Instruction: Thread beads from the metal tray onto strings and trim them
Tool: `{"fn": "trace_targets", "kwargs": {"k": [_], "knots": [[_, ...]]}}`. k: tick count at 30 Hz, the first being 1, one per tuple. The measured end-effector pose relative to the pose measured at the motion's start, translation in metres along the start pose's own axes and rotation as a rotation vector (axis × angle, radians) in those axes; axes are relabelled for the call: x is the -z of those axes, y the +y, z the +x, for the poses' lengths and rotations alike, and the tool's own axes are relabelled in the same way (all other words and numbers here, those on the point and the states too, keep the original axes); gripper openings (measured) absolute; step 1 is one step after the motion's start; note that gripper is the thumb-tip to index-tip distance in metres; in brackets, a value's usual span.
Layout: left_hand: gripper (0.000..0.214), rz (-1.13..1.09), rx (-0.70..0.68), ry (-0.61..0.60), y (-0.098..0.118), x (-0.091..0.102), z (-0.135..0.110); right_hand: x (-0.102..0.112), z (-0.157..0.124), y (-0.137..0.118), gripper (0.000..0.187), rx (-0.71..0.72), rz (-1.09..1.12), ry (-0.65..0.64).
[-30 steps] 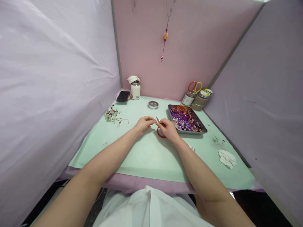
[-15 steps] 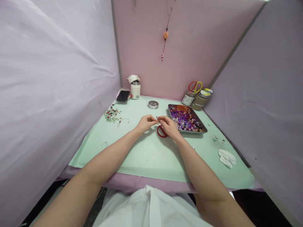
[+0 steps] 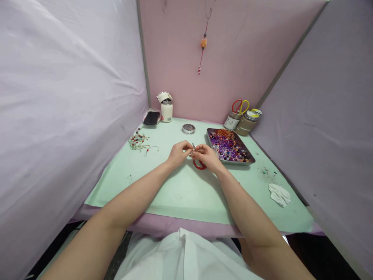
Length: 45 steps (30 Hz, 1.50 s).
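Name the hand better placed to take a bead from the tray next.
Likely the right hand: it is beside the bead tray, while the left hand is farther away, with the right in between. Anything pinched in them is too small to identify.

Green table [image 3: 180, 202] spread with beadwork

Scissors [image 3: 199, 168] lie mid-table. Farther back stand a dish [image 3: 189, 133], a bottle [image 3: 166, 112] and two jars [image 3: 246, 125]; a tray [image 3: 236, 163] sits right of centre, a glove [image 3: 279, 195] nearer, bead strings [image 3: 139, 140] at left.
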<state>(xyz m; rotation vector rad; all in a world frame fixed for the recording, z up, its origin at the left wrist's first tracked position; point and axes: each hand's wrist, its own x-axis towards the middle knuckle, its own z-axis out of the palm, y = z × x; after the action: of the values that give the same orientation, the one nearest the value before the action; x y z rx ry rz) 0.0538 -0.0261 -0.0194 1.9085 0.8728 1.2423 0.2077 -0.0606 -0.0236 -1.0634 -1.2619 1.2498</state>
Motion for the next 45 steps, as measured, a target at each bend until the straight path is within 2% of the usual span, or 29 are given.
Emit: {"fn": "trace_targets", "kwargs": {"k": [3,7,13,17,36,45], "knots": [[0.008,0.044,-0.058,0.037,-0.001,0.001,0.0,-0.001,0.001,0.0,0.033,-0.003,0.043,-0.004],[0.008,-0.003,-0.091,0.071,-0.005,0.001,0.001,0.0,0.001,-0.002,0.032,-0.03,0.069,0.013],[0.004,-0.185,-0.04,-0.012,-0.004,-0.003,-0.001,0.001,0.001,-0.005,0.03,-0.035,-0.07,0.045],[0.004,-0.227,-0.078,0.003,0.001,-0.004,-0.001,0.001,-0.001,-0.009,0.031,-0.07,-0.051,-0.003],[0.007,-0.328,0.091,0.001,-0.008,-0.009,0.0,-0.002,-0.003,-0.012,0.022,-0.062,-0.113,0.088],[0.007,-0.324,0.1,0.002,-0.006,-0.01,0.0,-0.003,0.0,-0.008,0.017,-0.03,-0.158,0.104]]}}
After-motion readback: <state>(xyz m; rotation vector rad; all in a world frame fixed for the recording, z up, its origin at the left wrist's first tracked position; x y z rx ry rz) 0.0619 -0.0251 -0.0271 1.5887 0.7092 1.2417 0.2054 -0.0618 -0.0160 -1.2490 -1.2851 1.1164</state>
